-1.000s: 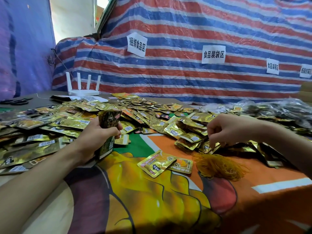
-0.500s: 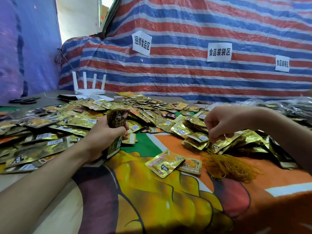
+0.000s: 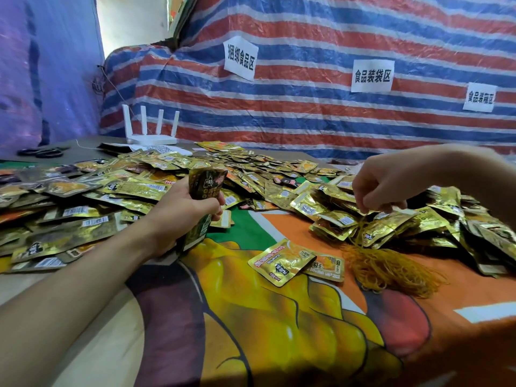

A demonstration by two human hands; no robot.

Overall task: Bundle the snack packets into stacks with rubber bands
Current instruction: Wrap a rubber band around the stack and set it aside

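A stack [image 3: 206, 183] of packets is gripped upright in the left hand [image 3: 178, 219], its lower end on the surface [image 3: 279, 331]. A band [image 3: 360, 229] is pinched by the right hand [image 3: 382, 188] and hangs to the band pile [image 3: 391, 272] just below. Loose packets [image 3: 83, 196] are heaped beyond both hands.

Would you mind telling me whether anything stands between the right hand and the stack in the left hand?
Nothing visible does. The right hand, pinching a rubber band, is raised; the stack stands upright in the left hand; loose packets between them lie flat, below that path.
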